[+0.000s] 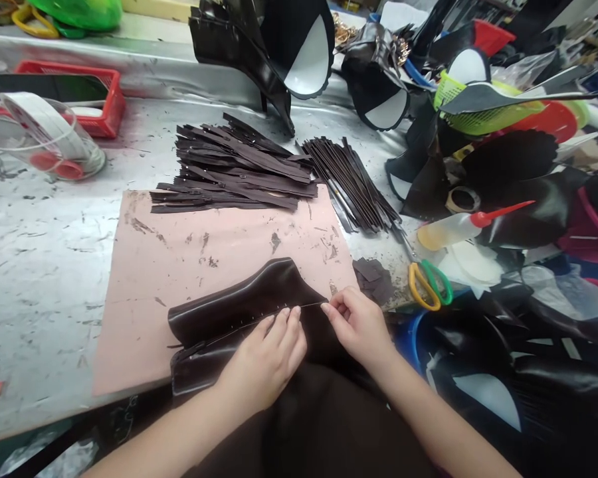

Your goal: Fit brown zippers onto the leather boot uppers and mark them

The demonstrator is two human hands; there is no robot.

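Observation:
A dark brown leather boot upper [234, 295] lies across the front of the pink board, its shaft toward the left. A seam with small pale marks along it runs down its length, and dark tape shows at the seam's left end. My left hand [272, 358] is closed on the leather, its fingertips pressed together along the seam; its thumb is hidden. At the right end of the seam, my right hand [356, 325] pinches the upper's edge between thumb and curled fingers. The near part of the upper hangs over the table edge toward my dark clothing.
Dark zippers [239, 166] are heaped at the board's [144, 265] back edge, beside thin dark strips [353, 182]. Rightward are scissors [431, 285], a red-nozzled bottle [451, 229] and a blue tub [413, 338] of leather pieces. A red basket [114, 106] and clear jar [74, 159] stand left.

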